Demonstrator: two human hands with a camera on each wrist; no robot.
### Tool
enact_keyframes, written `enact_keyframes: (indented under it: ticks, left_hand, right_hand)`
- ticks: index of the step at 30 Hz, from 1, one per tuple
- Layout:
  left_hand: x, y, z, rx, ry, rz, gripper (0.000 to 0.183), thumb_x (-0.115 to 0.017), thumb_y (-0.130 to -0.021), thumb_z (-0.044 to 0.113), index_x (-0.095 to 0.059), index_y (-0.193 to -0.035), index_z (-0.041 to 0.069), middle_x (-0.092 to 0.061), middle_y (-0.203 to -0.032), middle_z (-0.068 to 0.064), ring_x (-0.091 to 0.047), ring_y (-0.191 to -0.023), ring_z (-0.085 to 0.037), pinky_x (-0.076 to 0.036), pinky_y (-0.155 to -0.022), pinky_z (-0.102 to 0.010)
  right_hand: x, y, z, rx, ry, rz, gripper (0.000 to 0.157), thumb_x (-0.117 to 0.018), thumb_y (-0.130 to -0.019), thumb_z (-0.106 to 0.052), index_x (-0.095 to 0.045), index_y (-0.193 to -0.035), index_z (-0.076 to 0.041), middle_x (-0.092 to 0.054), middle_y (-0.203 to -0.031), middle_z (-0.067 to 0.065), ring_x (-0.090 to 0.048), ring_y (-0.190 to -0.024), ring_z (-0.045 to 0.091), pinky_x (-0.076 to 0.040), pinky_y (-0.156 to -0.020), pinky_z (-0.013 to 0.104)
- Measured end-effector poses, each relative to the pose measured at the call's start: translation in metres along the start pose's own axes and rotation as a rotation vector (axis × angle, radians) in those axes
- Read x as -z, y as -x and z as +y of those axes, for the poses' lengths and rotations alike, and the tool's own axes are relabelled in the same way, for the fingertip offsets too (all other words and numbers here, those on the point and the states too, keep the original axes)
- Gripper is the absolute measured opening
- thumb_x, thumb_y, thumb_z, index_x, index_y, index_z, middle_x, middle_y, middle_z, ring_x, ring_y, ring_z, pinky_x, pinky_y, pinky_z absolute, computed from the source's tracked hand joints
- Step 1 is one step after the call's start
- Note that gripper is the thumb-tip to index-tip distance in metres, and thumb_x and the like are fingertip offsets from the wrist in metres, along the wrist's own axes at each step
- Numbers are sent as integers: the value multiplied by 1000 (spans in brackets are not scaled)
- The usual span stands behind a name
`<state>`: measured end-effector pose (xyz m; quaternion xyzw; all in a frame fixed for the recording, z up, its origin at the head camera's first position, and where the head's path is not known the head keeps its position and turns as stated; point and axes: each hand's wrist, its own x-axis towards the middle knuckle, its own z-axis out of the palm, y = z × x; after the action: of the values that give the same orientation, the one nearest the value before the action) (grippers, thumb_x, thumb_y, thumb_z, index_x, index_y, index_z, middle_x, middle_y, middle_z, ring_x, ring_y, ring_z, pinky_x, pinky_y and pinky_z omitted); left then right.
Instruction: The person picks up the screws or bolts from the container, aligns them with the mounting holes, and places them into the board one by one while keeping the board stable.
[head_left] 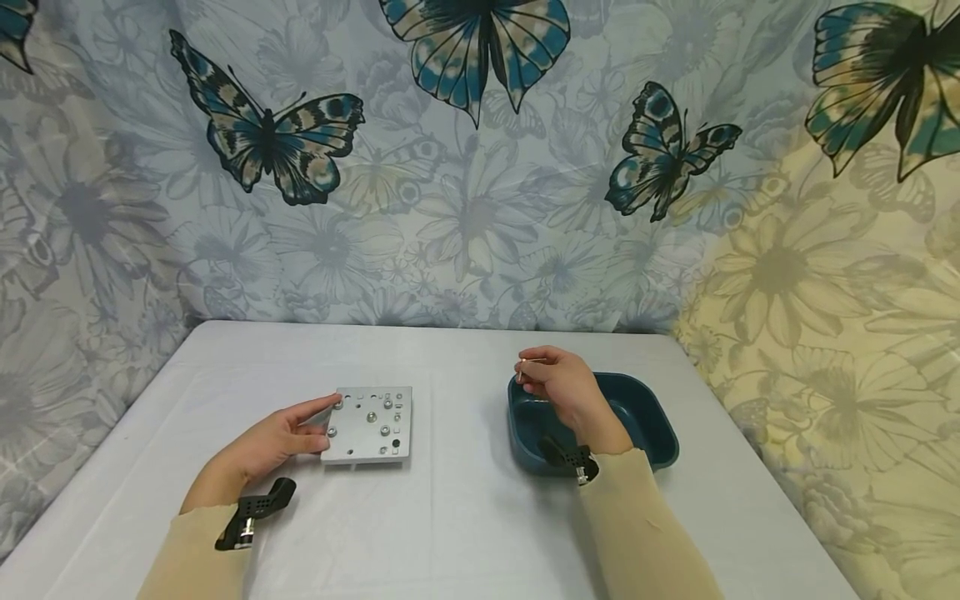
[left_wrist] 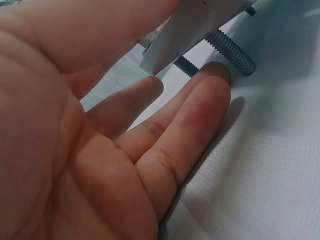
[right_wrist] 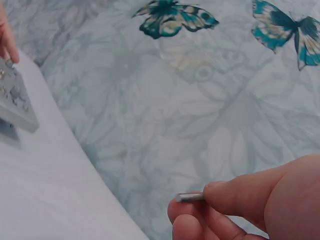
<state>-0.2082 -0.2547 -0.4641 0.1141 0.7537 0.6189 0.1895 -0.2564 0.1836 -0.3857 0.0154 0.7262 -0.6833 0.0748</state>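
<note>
A flat silver metal plate (head_left: 352,446) with holes and several bolt heads set in its top is left of the table's middle. My left hand (head_left: 281,437) holds the plate by its left side. In the left wrist view, threaded bolt shanks (left_wrist: 231,52) stick out below the plate, and some fingers reach under its edge. Above the left part of a dark teal bin (head_left: 648,417), my right hand (head_left: 566,392) pinches a small, slim metal pin (right_wrist: 190,197) between thumb and fingers. The hand and forearm hide part of the bin's inside.
A white cloth covers the table (head_left: 465,517). Behind it hangs a curtain (head_left: 480,225) printed with flowers and butterflies, which also runs along both sides. Each wrist wears a black camera mount (head_left: 258,504); the right one overlaps the bin's near wall in the head view.
</note>
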Motion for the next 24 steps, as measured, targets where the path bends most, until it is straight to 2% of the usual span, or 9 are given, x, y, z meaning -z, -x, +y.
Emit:
enact_keyframes:
  ticks: [5, 8, 15, 18, 24]
  left_hand:
    - [0, 0, -1, -2, 15, -5, 82, -75, -90, 15, -29, -157, 4, -58, -133, -25, -62, -113, -22, -48, -87, -26]
    - [1, 0, -1, -4, 3, -7, 82, -75, -91, 16, -29, -157, 5, -60, -130, -24, -62, -113, -21, -48, -88, -25]
    - [2, -1, 0, -12, -25, -7, 82, -75, -91, 17, -28, -157, 4, -61, -129, -23, -62, -112, -20, -48, -87, -25]
    - [2, -1, 0, -10, -17, -4, 83, -76, -90, 18, -29, -157, 4, -60, -130, -24, -62, -112, -20, -48, -87, -25]
    - [1, -2, 0, -6, -17, -4, 82, -75, -90, 18, -29, -157, 3, -61, -129, -23, -62, -111, -19, -48, -87, -26]
  right_hand:
    - [-27, -13, -9, -8, -43, -14, 23, -64, -97, -4, -65, -120, 1, -65, -116, 19, -67, -96, 28, -54, -79, 31]
    - [-51, -23, -11, 4, -19, -30, 19, -66, -96, -5, -67, -115, -1, -66, -112, 18, -67, -97, 30, -55, -80, 33]
    - [-118, -40, 2, 89, 116, -94, 13, -68, -94, -3, -71, -106, -1, -69, -101, 14, -70, -89, 23, -56, -74, 34]
    - [-144, -43, 8, 118, 163, -120, 15, -68, -93, -1, -71, -107, 2, -70, -96, 10, -70, -84, 19, -56, -71, 32]
    - [-176, -43, 15, 139, 281, -174, 16, -68, -94, -3, -71, -108, 3, -69, -88, 2, -67, -77, 15, -55, -68, 28]
